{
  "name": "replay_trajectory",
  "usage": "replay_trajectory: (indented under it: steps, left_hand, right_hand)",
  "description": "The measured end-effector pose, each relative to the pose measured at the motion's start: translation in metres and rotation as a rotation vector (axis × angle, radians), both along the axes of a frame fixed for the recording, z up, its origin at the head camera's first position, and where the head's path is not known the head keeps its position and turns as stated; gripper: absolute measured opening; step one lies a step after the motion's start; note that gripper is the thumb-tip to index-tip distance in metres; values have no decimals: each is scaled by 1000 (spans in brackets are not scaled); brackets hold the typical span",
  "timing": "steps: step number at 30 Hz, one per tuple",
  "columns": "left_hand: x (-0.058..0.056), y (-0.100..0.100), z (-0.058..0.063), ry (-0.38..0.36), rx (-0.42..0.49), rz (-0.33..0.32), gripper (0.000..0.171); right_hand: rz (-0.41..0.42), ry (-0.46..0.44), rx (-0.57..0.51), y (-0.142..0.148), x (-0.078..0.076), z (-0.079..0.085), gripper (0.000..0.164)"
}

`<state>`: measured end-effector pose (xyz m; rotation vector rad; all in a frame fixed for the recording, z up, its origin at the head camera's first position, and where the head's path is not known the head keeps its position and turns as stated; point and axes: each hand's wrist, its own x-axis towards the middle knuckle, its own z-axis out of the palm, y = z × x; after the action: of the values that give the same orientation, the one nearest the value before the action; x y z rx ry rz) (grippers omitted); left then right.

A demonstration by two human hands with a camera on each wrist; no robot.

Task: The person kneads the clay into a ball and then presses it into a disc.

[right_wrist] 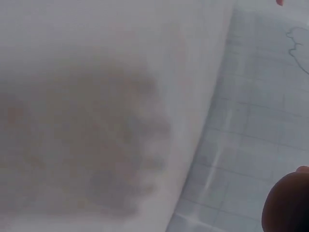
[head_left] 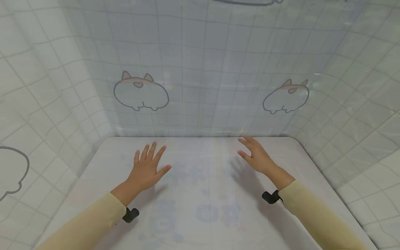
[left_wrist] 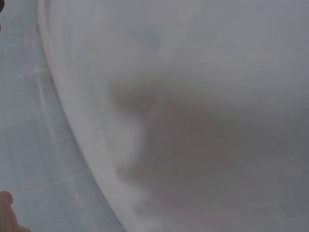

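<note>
My left hand is held over the left part of a white table, its fingers spread and straight, with nothing in it. On the other side my right hand hovers near the table's back edge, fingers loosely extended and palm side turned down, also holding nothing. Both hands cast shadows on the white surface. In the left wrist view a bit of fingertip shows at the lower left corner. The right wrist view has a dark, rounded part of the hand at its lower right.
Behind the table stands a pale wall covering with a grid and corgi drawings. Similar gridded sheets close in the left side and right side. Small black devices sit at both wrists. Faint bluish print shows through the tabletop.
</note>
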<state>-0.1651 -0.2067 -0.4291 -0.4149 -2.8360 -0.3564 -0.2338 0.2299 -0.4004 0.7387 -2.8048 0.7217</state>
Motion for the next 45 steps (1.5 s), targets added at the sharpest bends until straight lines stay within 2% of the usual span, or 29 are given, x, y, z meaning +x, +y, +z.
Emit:
replay_trajectory:
  steps: [5, 8, 17, 21, 25, 31, 37, 42, 45]
  left_hand:
    - [-4, -7, -19, -72, -36, 10, 82]
    - [-4, -8, -26, -114, -50, 15, 84]
    - [-1, -15, -38, -170, -80, 24, 90]
    - [0, -18, -47, -178, -67, 19, 90]
    - [1, -21, -56, -193, -67, 43, 91]
    - [2, -25, -58, -199, -56, 49, 92]
    - [0, -26, -57, -249, -46, 53, 95]
    - [7, -26, -57, -296, -34, 58, 95]
    - [12, -25, -57, -310, -31, 59, 95]
  right_hand:
    - [-13, -49, 56, 3, 2, -15, 63]
    - [-15, -75, 68, 3, 2, -26, 65]
    - [-32, -111, 139, 0, -7, -63, 68]
    - [-28, -134, 195, 0, -7, -72, 69]
    - [-25, -131, 231, 2, -7, -78, 68]
    - [-37, -119, 267, 5, -6, -82, 69]
    - [-12, -178, 263, 4, -10, -82, 74]
    - [10, -208, 292, 0, -9, -91, 82]
    - [3, -175, 333, -2, -6, -94, 83]
